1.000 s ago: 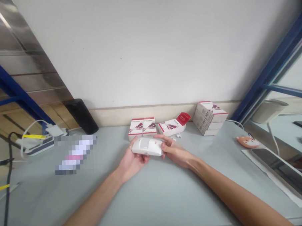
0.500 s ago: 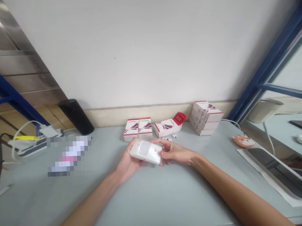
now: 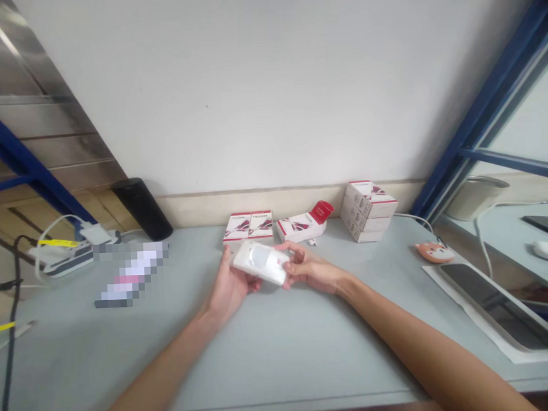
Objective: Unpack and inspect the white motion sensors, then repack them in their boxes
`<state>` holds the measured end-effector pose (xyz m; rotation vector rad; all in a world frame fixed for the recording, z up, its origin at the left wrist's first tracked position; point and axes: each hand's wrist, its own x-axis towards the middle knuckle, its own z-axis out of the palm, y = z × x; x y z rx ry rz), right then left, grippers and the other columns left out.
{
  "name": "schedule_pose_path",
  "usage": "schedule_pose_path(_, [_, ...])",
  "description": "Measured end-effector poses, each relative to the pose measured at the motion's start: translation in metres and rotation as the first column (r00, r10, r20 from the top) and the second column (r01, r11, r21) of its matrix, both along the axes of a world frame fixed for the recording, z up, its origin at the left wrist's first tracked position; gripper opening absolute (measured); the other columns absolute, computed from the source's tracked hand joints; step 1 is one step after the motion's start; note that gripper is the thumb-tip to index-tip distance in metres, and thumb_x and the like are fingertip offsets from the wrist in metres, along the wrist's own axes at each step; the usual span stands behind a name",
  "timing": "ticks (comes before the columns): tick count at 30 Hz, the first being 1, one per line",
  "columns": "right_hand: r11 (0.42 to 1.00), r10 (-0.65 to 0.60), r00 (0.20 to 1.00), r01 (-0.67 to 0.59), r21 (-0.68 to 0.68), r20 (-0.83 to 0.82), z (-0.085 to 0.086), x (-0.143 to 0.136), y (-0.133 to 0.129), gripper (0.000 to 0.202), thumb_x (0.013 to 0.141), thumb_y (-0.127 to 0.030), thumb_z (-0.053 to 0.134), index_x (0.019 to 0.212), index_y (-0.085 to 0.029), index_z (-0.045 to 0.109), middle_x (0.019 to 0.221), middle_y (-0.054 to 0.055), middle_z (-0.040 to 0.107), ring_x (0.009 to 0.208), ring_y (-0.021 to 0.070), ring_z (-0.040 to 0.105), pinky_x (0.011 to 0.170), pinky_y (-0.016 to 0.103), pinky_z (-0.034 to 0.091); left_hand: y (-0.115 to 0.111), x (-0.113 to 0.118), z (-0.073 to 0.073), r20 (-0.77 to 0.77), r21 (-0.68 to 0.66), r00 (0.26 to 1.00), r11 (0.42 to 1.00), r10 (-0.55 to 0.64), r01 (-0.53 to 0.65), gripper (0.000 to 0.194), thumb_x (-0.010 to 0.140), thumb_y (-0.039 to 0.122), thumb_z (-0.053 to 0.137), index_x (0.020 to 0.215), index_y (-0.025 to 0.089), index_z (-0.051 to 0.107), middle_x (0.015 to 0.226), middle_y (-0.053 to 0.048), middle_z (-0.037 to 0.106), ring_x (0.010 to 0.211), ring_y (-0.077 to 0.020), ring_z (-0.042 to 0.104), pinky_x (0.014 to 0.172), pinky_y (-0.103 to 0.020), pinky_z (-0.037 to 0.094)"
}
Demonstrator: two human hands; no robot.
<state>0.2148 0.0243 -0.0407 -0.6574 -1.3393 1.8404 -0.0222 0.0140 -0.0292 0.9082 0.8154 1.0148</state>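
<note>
A white motion detector [image 3: 261,263] with a greyish window is held above the desk, tilted, between both hands. It looks shiny, perhaps wrapped in clear plastic. My left hand [image 3: 226,282] is closed around its left end, the thumb at the upper edge and fingers underneath. With thumb and fingers, my right hand [image 3: 314,271] pinches the right end. Just behind are two flat white-and-red boxes [image 3: 237,229] side by side. A similar box [image 3: 299,228] lies with its red flap up, and small white pieces [image 3: 312,242] rest in front of it.
Several matching boxes are stacked [image 3: 369,212] by the wall. At the left are a black cylinder [image 3: 143,210], a power strip [image 3: 67,263] with cables and a blurred-out item [image 3: 134,273]. An orange animal-faced pouch [image 3: 434,252] and a dark tablet-like panel [image 3: 500,304] lie at the right.
Both hands and the detector have shifted slightly up in the view, still holding it. The camera view has moved a little; the boxes look unchanged.
</note>
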Motion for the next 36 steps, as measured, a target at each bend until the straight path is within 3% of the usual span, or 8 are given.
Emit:
schedule_pose_path(6, [0.874, -0.464, 0.868, 0.482, 0.069, -0.177, 0.026, 0.017, 0.01, 0.055, 0.078, -0.05, 0.089, 0.119, -0.028, 0.06, 0.09, -0.002, 0.07, 0.069, 0.0151, 0.07, 0.073, 0.034, 0.061, -0.008, 0.011, 0.015, -0.345, 0.569, 0.881, 0.819, 0.323, -0.078, 0.029, 0.092, 0.044, 0.073, 0.074, 0.022, 0.07, 0.085, -0.005, 0.059, 0.088, -0.023, 0.052, 0.086, -0.03, 0.041])
schedule_pose_path(12, [0.201, -0.921, 0.328, 0.862, 0.465, -0.211, 0.032, 0.036, 0.016, 0.052, 0.084, -0.046, 0.082, 0.127, -0.025, 0.062, 0.102, 0.006, 0.073, 0.075, 0.0199, 0.071, 0.072, 0.039, 0.059, 0.051, 0.075, 0.04, -0.647, 0.717, 0.668, 0.591, 0.369, 0.369, 0.015, 0.092, 0.037, 0.071, 0.099, 0.025, 0.076, 0.111, -0.012, 0.063, 0.118, -0.034, 0.054, 0.115, -0.044, 0.031])
schedule_pose_path(17, [-0.029, -0.925, 0.176, 0.851, 0.525, -0.336, 0.024, 0.047, 0.02, 0.048, 0.09, -0.041, 0.077, 0.131, -0.025, 0.06, 0.123, 0.01, 0.07, 0.087, 0.0198, 0.072, 0.083, 0.041, 0.06, 0.11, 0.112, 0.036, -0.726, 0.647, 0.594, 0.637, 0.347, 0.419, 0.037, 0.081, 0.036, 0.082, 0.113, 0.019, 0.075, 0.114, -0.017, 0.07, 0.121, -0.0397, 0.058, 0.116, -0.05, 0.032])
schedule_pose_path(22, [-0.195, -0.867, 0.064, 0.868, 0.456, -0.493, 0.032, 0.055, 0.025, 0.049, 0.09, -0.038, 0.078, 0.132, -0.028, 0.055, 0.132, 0.01, 0.063, 0.099, 0.0213, 0.073, 0.083, 0.039, 0.061, 0.108, 0.102, 0.039, -0.66, 0.682, 0.673, 0.642, 0.334, 0.35, 0.041, 0.096, 0.054, 0.065, 0.122, 0.023, 0.073, 0.121, -0.013, 0.073, 0.118, -0.034, 0.063, 0.106, -0.039, 0.041])
schedule_pose_path(25, [-0.169, -0.848, 0.081, 0.895, 0.413, -0.524, 0.038, 0.05, 0.022, 0.051, 0.091, -0.039, 0.077, 0.133, -0.03, 0.049, 0.129, 0.01, 0.062, 0.1, 0.0208, 0.072, 0.083, 0.039, 0.06, 0.076, 0.073, 0.035, -0.514, 0.613, 0.819, 0.778, 0.257, 0.141, 0.046, 0.1, 0.059, 0.057, 0.124, 0.023, 0.073, 0.122, -0.009, 0.076, 0.112, -0.0302, 0.065, 0.098, -0.035, 0.046])
schedule_pose_path(29, [0.094, -0.869, 0.306, 0.874, 0.478, -0.389, 0.04, 0.024, 0.006, 0.044, 0.091, -0.041, 0.078, 0.126, -0.029, 0.054, 0.118, 0.009, 0.07, 0.1, 0.0227, 0.072, 0.089, 0.042, 0.058, 0.023, 0.032, 0.017, -0.324, 0.223, 0.945, 0.968, -0.038, 0.115, 0.062, 0.098, 0.069, 0.055, 0.132, 0.021, 0.072, 0.12, -0.013, 0.078, 0.108, -0.0334, 0.068, 0.091, -0.038, 0.051])
schedule_pose_path(32, [0.264, -0.85, 0.449, 0.815, 0.516, -0.274, 0.037, 0.0, -0.01, 0.038, 0.089, -0.041, 0.08, 0.119, -0.028, 0.061, 0.122, 0.01, 0.073, 0.107, 0.0264, 0.071, 0.096, 0.048, 0.056, 0.001, 0.02, 0.004, -0.258, 0.132, 0.963, 0.985, -0.076, 0.113, 0.064, 0.095, 0.072, 0.058, 0.136, 0.023, 0.068, 0.126, -0.011, 0.076, 0.112, -0.0334, 0.068, 0.095, -0.039, 0.051])
schedule_pose_path(36, [0.325, -0.848, 0.481, 0.803, 0.499, -0.222, 0.035, -0.016, -0.022, 0.034, 0.088, -0.042, 0.081, 0.114, -0.028, 0.064, 0.125, 0.009, 0.074, 0.116, 0.0297, 0.068, 0.098, 0.051, 0.054, -0.003, 0.022, 0.0, -0.306, 0.276, 0.95, 0.95, -0.06, 0.149, 0.059, 0.095, 0.07, 0.061, 0.126, 0.022, 0.072, 0.128, -0.009, 0.075, 0.123, -0.0318, 0.063, 0.106, -0.036, 0.047])
